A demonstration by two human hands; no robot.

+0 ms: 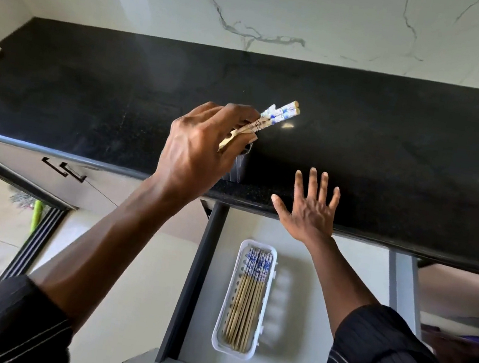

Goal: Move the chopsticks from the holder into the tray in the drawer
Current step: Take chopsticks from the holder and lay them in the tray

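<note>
The left hand is raised over the front edge of the black desk, its grip clamped on a small bundle of chopsticks. Their blue-and-white patterned ends stick out past the fingers, up and to the right; the plain bamboo ends are hidden behind the hand. Just beneath that hand, at the front edge of the desk, stands a dark holder, mostly covered by the hand, so what is inside it cannot be told.

The right hand holds nothing: fingers spread, palm down, at the front edge of the desk above the open drawer. Whether it touches the desk cannot be told.

In the drawer, near its left side wall, lies a white slotted tray, set lengthwise front to back. A row of chopsticks in the tray lies side by side along the tray's left half, patterned ends toward the desk; the tray's right half is bare.

Both forearms are bare, with dark striped sleeves pushed up.
</note>
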